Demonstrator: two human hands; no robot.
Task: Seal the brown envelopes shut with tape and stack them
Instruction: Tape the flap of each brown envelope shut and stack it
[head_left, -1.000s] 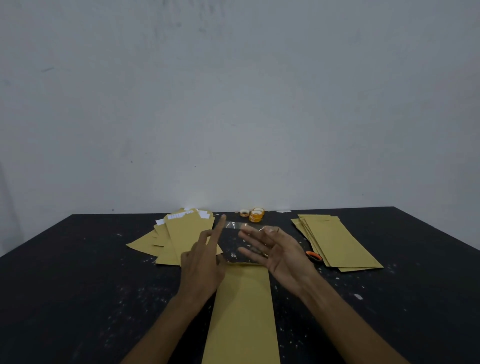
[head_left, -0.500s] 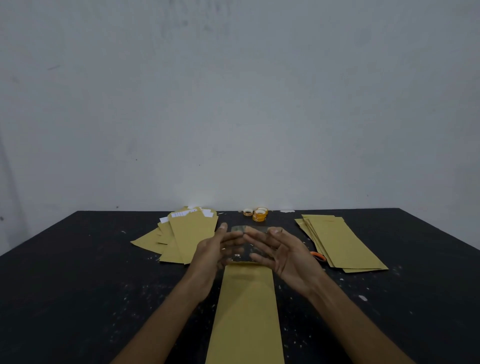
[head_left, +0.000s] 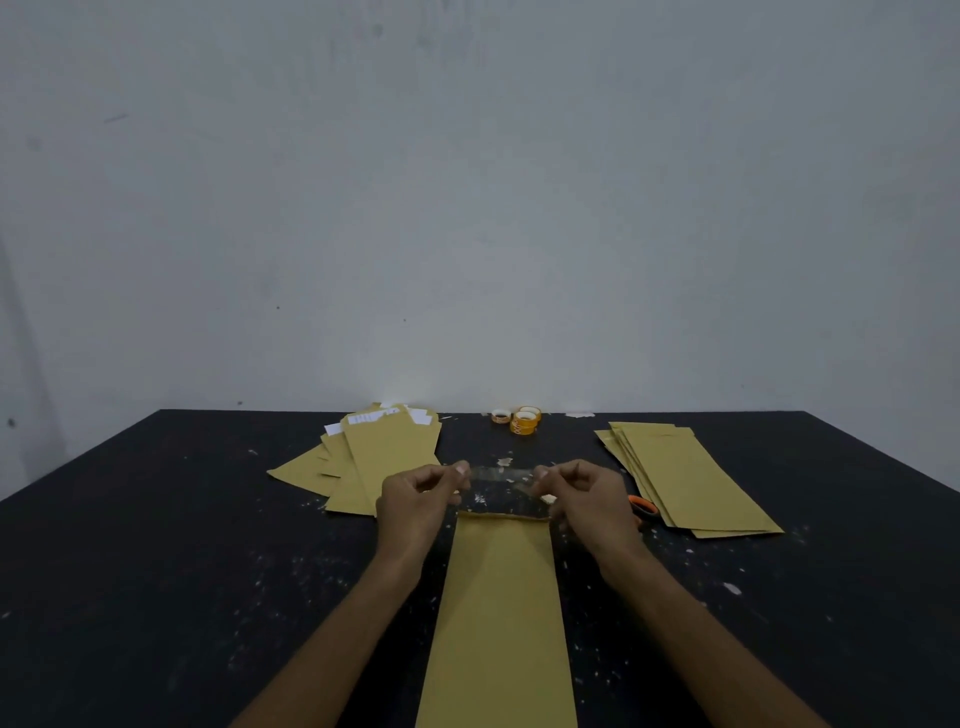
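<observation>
Black, paint-flecked table (head_left: 156, 545) is stretching toward a bare grey wall. The left hand (head_left: 415, 499) and right hand (head_left: 587, 501) are each pinching one end of a clear tape strip (head_left: 501, 475), fingers curled, holding it taut by the far end of the envelope (head_left: 501, 597) lying lengthwise near the person. The strip is looking thin and sticky (likely curling onto itself), so gripping only its ends is seeming wisest. A loose pile (head_left: 389, 457) is lying far left, a neat stack (head_left: 685, 478) far right.

A single head-worn wide-angle camera looks forward and down across the dark table (head_left: 156, 571) toward the wall (head_left: 467, 208) at 12 o'clock; left hand (head_left: 415, 499) and right hand (head_left: 587, 499) sit near, toward 6 o'clock.
</observation>
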